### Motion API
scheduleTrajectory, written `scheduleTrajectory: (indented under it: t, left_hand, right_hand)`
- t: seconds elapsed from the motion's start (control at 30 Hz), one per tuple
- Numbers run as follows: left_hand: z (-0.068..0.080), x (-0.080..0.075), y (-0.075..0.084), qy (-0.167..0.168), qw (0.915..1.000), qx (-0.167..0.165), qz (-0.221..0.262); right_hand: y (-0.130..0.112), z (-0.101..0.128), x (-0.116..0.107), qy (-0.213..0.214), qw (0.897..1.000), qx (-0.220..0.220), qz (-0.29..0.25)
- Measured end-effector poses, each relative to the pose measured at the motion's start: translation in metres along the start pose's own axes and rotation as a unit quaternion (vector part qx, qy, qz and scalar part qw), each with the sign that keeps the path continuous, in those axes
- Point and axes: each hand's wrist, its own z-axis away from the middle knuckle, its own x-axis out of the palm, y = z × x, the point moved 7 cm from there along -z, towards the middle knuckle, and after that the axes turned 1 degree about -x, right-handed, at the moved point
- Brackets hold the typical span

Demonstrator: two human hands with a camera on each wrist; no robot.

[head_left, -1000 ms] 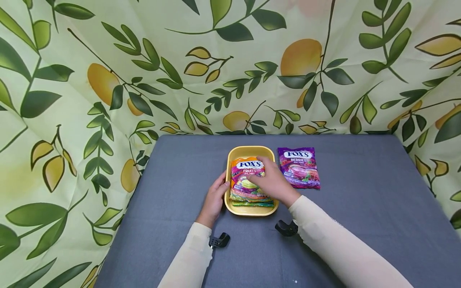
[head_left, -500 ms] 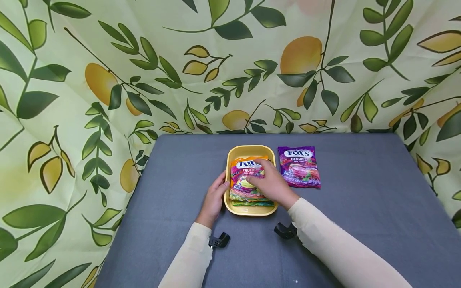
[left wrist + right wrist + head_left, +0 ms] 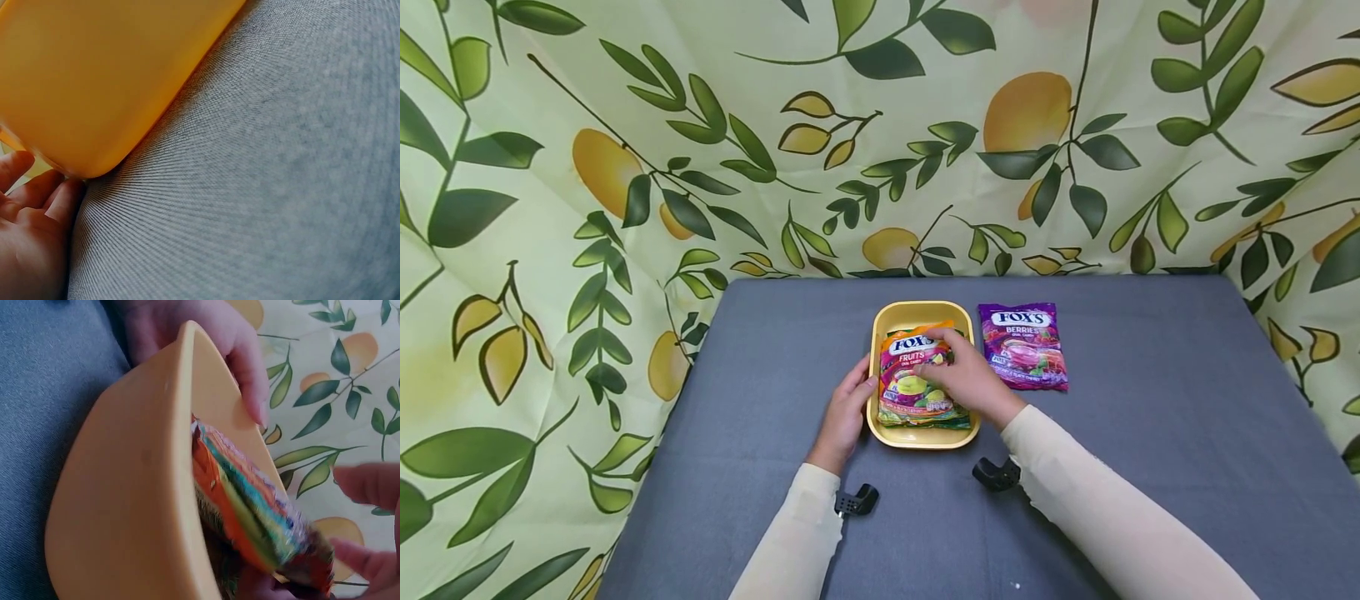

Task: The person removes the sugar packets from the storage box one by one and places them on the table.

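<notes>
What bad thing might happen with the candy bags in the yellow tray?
The stack of candy bags fills the yellow tray, so lifting the top one might drag others out. The left hand only steadies the tray's side; a hard tug by the right hand might slide it into the purple bag.

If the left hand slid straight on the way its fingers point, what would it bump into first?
Almost nothing to travel: the left hand already touches the yellow tray at its left rim. Pushing on, its fingers would likely meet the Fruits candy bag inside, though depth is hard to judge.
</notes>
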Motion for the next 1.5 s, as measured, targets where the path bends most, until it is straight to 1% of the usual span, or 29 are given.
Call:
scheduleTrajectory:
  t: [0.17,0.33,0.5,0.73,0.9,1.1,1.5]
  left_hand:
    - [-0.001,0.000,-0.001,0.001,1.0000,-0.003,-0.009]
    - [-0.001,-0.001,-0.001,0.001,0.9999,-0.003,-0.013]
    - [0.000,-0.001,0.000,0.000,1.0000,-0.004,-0.007]
    - [0.000,-0.001,-0.001,0.000,0.9999,-0.007,-0.010]
    - [0.000,-0.002,-0.002,0.004,0.9998,-0.010,-0.015]
    - [0.000,-0.001,-0.001,0.002,0.9998,-0.009,-0.016]
    - [-0.001,0.000,0.000,-0.002,0.9998,-0.001,-0.019]
  right_hand:
    - [0.001,-0.002,0.006,-0.035,0.999,-0.027,0.014]
    - [0.002,-0.003,0.008,-0.046,0.998,-0.042,0.011]
    - [0.001,-0.003,0.009,-0.061,0.996,-0.058,0.011]
    - [0.004,-0.004,0.010,-0.046,0.998,-0.050,0.006]
    - [0.006,-0.004,0.009,-0.030,0.999,-0.028,0.009]
    - [0.010,-0.005,0.008,-0.027,1.000,-0.011,-0.005]
    - [0.008,-0.002,0.005,-0.021,0.998,-0.016,-0.055]
